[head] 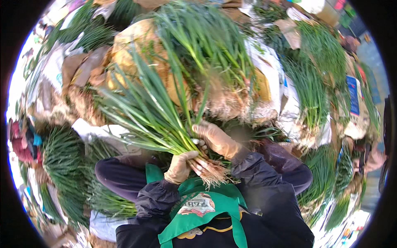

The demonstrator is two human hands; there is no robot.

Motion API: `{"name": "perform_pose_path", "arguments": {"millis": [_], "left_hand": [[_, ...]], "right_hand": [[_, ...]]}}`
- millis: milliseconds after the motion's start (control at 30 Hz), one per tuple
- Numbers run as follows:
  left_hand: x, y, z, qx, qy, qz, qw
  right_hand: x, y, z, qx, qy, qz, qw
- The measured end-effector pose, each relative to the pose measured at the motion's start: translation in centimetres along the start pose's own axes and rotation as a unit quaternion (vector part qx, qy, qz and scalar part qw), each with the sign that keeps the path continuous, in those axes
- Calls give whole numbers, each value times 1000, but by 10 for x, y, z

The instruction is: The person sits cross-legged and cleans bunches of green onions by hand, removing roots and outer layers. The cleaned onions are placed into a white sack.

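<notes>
My left hand (180,167), in a pale glove, grips a bunch of green onions (173,133) near its white stems. The leaves fan out up and to the left, and the tangled roots (214,172) hang over my lap at the lower right. Gloved as well, my right hand (217,139) is at the right side of the bunch, its fingers curled around a few stems or leaves there. Just ahead, a large heap of green onions (204,40) lies with its roots towards me, partly over a yellow mesh sack (133,46).
Piles of green onions lie to the left (63,167) and right (310,80), among white sacks (263,62) and brown sheets (83,66). My bent legs are on both sides. Other people sit at the far left (23,142) and far right (370,158).
</notes>
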State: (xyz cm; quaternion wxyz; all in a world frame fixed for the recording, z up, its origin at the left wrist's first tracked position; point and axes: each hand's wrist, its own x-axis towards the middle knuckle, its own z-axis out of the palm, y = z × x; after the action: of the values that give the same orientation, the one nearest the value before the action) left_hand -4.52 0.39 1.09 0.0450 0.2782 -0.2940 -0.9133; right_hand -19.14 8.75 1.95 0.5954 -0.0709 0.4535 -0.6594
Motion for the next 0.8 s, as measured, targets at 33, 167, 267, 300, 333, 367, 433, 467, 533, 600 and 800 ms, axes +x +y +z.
{"name": "perform_pose_path", "arguments": {"millis": [33,167,267,300,333,367,433,467,533,600,800], "left_hand": [[-1,-1,0,-6,24,-3,1000],[0,-7,-21,-115,40,18,992],[-25,16,-9,-136,-83,39,986],[-34,24,-10,-149,-124,31,980],[-44,35,-4,-133,-103,35,985],[-52,43,-3,-145,-108,45,982],[-56,48,-28,-215,-205,117,947],[-57,50,-35,-244,-226,151,931],[-62,65,-33,-287,-258,206,899],[-47,71,-37,-276,-270,229,894],[48,47,-41,-295,-177,158,926]], "right_hand": [[7,1,13,80,78,-25,993],[33,32,2,260,57,-103,958],[22,12,2,56,166,-91,980],[24,8,-14,-42,215,-160,962],[21,2,-29,-174,223,-189,941],[17,-4,-43,-301,226,-213,901],[4,-11,-57,-642,179,-184,722],[-4,-7,-76,-771,163,-121,604],[-20,-6,-93,-884,85,0,460],[-43,-26,-89,-892,-24,117,435],[16,-90,-16,-718,306,-291,553]]}}
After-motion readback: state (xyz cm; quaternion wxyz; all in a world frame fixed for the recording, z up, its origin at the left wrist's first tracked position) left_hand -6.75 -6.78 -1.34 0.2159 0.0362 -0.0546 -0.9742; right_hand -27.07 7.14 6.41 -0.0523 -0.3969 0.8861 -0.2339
